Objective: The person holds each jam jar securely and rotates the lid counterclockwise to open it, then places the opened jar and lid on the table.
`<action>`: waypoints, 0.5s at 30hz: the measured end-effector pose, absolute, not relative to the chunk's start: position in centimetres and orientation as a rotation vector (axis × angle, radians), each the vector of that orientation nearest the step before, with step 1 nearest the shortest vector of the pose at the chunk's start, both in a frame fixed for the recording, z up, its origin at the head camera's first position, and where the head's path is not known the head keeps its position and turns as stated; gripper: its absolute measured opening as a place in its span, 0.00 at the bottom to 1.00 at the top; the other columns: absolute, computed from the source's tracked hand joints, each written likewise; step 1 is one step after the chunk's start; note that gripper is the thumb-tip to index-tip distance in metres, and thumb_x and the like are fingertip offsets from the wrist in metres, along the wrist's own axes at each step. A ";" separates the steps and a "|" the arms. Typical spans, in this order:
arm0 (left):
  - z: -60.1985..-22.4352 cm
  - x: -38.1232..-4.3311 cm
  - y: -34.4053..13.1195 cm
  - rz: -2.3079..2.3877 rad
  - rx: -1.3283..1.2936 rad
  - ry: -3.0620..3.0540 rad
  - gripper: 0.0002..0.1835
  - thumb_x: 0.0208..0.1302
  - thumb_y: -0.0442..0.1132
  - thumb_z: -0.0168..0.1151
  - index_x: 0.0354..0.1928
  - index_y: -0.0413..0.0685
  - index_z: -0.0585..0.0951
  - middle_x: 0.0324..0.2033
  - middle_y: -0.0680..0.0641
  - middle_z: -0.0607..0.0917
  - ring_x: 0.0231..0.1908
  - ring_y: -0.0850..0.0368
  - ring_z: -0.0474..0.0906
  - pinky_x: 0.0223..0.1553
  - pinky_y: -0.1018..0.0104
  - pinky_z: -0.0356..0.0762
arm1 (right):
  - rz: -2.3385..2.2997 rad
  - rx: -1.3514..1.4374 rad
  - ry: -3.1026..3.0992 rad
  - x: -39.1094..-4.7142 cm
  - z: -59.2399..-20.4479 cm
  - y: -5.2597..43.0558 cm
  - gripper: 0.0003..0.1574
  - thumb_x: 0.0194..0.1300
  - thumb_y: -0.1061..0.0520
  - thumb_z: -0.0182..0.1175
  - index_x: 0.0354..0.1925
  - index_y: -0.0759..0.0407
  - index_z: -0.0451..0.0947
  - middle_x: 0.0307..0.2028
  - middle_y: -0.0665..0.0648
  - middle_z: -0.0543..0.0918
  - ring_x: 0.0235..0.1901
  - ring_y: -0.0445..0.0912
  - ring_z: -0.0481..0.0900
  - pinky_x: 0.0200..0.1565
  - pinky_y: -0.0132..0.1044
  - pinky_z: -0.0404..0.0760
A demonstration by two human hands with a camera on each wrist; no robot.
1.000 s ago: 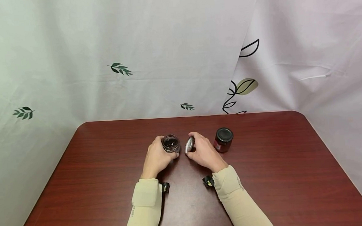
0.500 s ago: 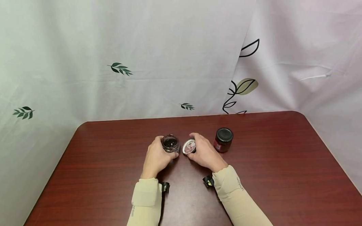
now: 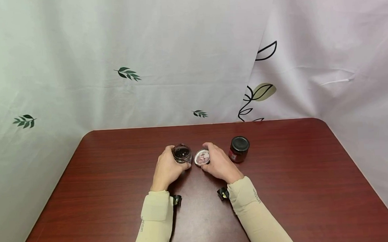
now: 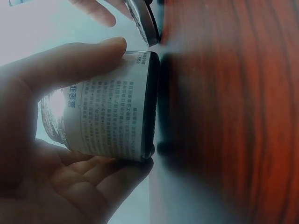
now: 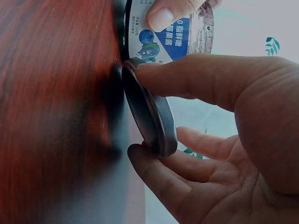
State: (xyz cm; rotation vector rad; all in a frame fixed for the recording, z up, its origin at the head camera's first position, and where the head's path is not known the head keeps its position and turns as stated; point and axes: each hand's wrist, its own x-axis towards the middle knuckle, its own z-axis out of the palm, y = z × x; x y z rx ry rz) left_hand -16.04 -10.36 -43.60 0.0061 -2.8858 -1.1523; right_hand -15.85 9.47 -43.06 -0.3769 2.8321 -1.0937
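My left hand grips an uncapped glass jam jar with dark contents, thumb on the near side and fingers on the far side. The jar's label carries small print in the left wrist view and a blueberry picture in the right wrist view. Just right of the jar, my right hand pinches its lid by the edge between thumb and fingers. The lid tilts close over the table, its pale, stained inside facing up. Its dark outer face is turned toward the tabletop.
A second jar, with a black lid on and a red label, stands right of my right hand. The reddish-brown wooden table ends at a white curtain with leaf prints.
The lid has turned in my right hand from nearly on edge to lying tilted with its inside up, and shifted slightly left. My left hand and the jar stay in place.
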 end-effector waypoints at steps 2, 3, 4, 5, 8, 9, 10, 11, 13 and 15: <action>-43.6 -16.0 -10.4 -1.157 0.009 -2.885 0.44 0.42 0.44 0.82 0.61 0.36 0.72 0.50 0.36 0.83 0.52 0.40 0.80 0.54 0.47 0.75 | -1.088 -0.381 2.835 -15.9 -43.1 9.5 0.45 0.54 0.65 0.72 0.68 0.66 0.65 0.61 0.65 0.76 0.58 0.55 0.76 0.57 0.49 0.75; -43.6 -16.0 -10.4 -1.158 0.009 -2.885 0.44 0.42 0.44 0.82 0.61 0.37 0.72 0.50 0.36 0.83 0.52 0.40 0.80 0.54 0.47 0.75 | -1.085 -0.384 2.838 -15.9 -43.1 9.5 0.45 0.54 0.65 0.72 0.68 0.66 0.65 0.61 0.65 0.76 0.58 0.55 0.76 0.58 0.49 0.75; -43.6 -16.0 -10.4 -1.160 0.008 -2.883 0.44 0.42 0.44 0.82 0.61 0.37 0.72 0.50 0.36 0.83 0.52 0.41 0.80 0.54 0.47 0.76 | -1.081 -0.386 2.843 -15.9 -43.1 9.5 0.45 0.54 0.64 0.72 0.67 0.66 0.65 0.61 0.65 0.76 0.58 0.55 0.76 0.58 0.49 0.75; -43.6 -16.0 -10.4 -1.162 0.007 -2.880 0.43 0.42 0.44 0.82 0.61 0.37 0.72 0.50 0.36 0.83 0.52 0.41 0.80 0.54 0.47 0.76 | -1.078 -0.389 2.845 -15.8 -43.1 9.5 0.45 0.54 0.64 0.72 0.67 0.66 0.66 0.61 0.65 0.76 0.59 0.55 0.76 0.58 0.49 0.75; -43.5 -16.0 -10.4 -1.165 0.006 -2.876 0.43 0.42 0.44 0.82 0.61 0.37 0.72 0.50 0.36 0.83 0.52 0.41 0.80 0.54 0.47 0.75 | -1.072 -0.386 2.842 -15.9 -43.2 9.5 0.45 0.53 0.64 0.72 0.67 0.66 0.66 0.60 0.65 0.77 0.58 0.55 0.76 0.57 0.48 0.75; -43.5 -16.0 -10.4 -1.164 0.004 -2.874 0.43 0.42 0.44 0.82 0.61 0.36 0.72 0.50 0.36 0.83 0.52 0.40 0.80 0.54 0.47 0.75 | -1.069 -0.383 2.838 -15.9 -43.2 9.5 0.45 0.53 0.64 0.72 0.67 0.66 0.66 0.60 0.65 0.77 0.58 0.55 0.76 0.57 0.48 0.75; -43.4 -16.0 -10.4 -1.165 0.004 -2.871 0.44 0.42 0.44 0.82 0.61 0.36 0.72 0.50 0.36 0.83 0.52 0.40 0.80 0.54 0.47 0.75 | -1.068 -0.383 2.835 -16.0 -43.3 9.5 0.45 0.53 0.64 0.72 0.67 0.66 0.66 0.60 0.65 0.77 0.58 0.55 0.76 0.57 0.49 0.76; -43.4 -15.9 -10.4 -1.165 0.006 -2.871 0.44 0.41 0.44 0.82 0.61 0.36 0.72 0.50 0.36 0.83 0.52 0.40 0.80 0.54 0.47 0.75 | -1.071 -0.379 2.827 -16.0 -43.3 9.5 0.44 0.54 0.65 0.72 0.67 0.66 0.66 0.60 0.65 0.77 0.58 0.55 0.76 0.57 0.49 0.76; -43.4 -15.9 -10.4 -1.164 0.007 -2.871 0.44 0.41 0.44 0.82 0.61 0.36 0.72 0.50 0.36 0.83 0.52 0.40 0.80 0.54 0.46 0.75 | -1.079 -0.365 2.810 -16.0 -43.3 9.5 0.44 0.55 0.65 0.71 0.67 0.66 0.66 0.61 0.64 0.77 0.59 0.56 0.75 0.57 0.49 0.75; -43.4 -15.9 -10.4 -1.162 0.009 -2.871 0.44 0.41 0.44 0.82 0.61 0.36 0.72 0.50 0.36 0.84 0.52 0.40 0.80 0.54 0.46 0.76 | -1.090 -0.355 2.799 -16.0 -43.3 9.5 0.43 0.55 0.65 0.70 0.67 0.66 0.65 0.61 0.63 0.78 0.61 0.56 0.75 0.58 0.49 0.74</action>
